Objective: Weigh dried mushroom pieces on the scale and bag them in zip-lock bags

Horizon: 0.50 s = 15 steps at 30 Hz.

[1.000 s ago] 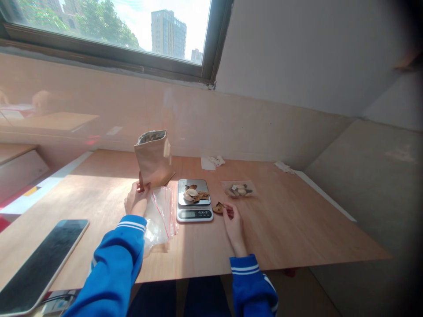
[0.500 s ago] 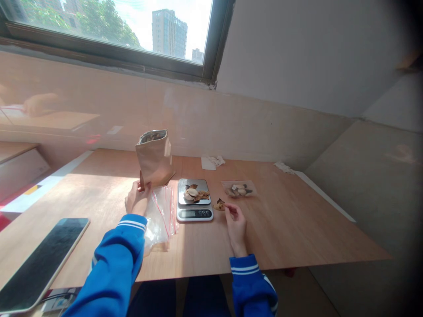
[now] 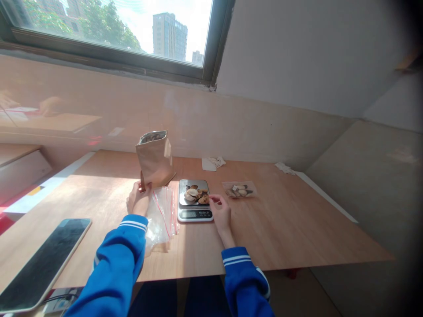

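A kitchen scale (image 3: 195, 214) with a steel plate stands in front of me, carrying a small heap of dried cream-and-brown slices (image 3: 191, 194). At the plate's right edge, my right hand (image 3: 220, 213) pinches a brown dried slice (image 3: 204, 199) that lies over or against the heap. My left hand (image 3: 138, 200) grips the lower left edge of an upright, open-topped kraft paper bag (image 3: 153, 160); its contents are hardly visible. Clear zip bags (image 3: 161, 220) with red seals lie flat between my left wrist and the scale.
Right of the scale lies a filled clear zip bag (image 3: 239, 190) of similar slices. A phone (image 3: 46, 264) rests at the table's left. Crumpled white paper (image 3: 213, 163) lies near the wall, with another scrap (image 3: 284, 168) farther right. The table's front edge runs close to my legs.
My right hand has moved left with the dried slice, from beside the scale to the heap on its plate. My left hand stays at the paper bag.
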Available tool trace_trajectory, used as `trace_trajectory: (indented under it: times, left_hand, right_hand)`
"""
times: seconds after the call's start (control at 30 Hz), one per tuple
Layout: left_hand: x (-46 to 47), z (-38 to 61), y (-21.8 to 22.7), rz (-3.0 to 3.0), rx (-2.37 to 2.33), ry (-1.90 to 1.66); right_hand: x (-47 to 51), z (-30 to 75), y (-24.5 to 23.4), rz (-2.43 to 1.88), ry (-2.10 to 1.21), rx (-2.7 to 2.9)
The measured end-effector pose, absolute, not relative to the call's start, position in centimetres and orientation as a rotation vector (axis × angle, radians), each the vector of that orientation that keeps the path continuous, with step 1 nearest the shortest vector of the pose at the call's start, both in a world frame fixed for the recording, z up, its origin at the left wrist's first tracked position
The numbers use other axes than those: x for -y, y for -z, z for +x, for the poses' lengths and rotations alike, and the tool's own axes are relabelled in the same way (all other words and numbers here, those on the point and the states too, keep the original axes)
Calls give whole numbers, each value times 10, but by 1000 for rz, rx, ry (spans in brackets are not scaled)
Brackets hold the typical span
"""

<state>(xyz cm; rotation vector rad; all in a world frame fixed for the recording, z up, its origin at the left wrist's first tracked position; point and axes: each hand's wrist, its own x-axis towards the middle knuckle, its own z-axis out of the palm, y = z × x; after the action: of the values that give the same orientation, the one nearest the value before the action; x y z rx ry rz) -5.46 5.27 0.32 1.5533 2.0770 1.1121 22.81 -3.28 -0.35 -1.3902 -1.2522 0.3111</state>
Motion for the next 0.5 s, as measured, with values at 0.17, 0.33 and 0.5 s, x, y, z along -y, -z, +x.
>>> trace_trajectory:
  times: [0.17, 0.33, 0.5]
  left_hand:
    - [-52, -53, -6, 1421, -2060, -1196]
    - [-51, -51, -10, 1394, -2082, -1185]
    - [-48, -49, -16, 1396, -2077, -1161]
  right_hand:
    - [22, 231, 7, -1402, -130, 1379]
    - [29, 230, 12, -1278, 20, 1404]
    - [32, 230, 13, -1275, 29, 1363]
